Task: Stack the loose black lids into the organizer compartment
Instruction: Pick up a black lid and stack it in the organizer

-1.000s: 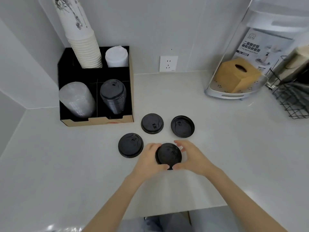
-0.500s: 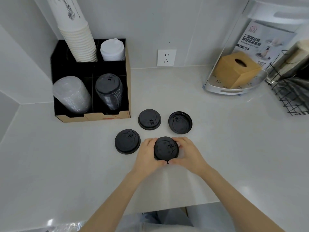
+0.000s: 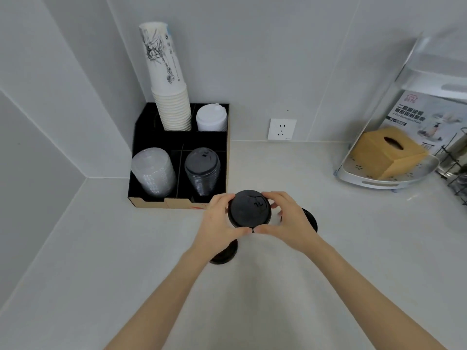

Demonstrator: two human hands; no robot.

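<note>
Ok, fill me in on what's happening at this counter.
A person holds one black lid between the left hand and right hand, lifted above the counter, just in front of the organizer. Its front right compartment already holds a stack of black lids. Two more loose lids peek out, partly hidden beneath the hands.

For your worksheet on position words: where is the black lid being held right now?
The black lid sits centre frame, pinched between the left hand and right hand, above the counter, just in front of the organizer.
</note>
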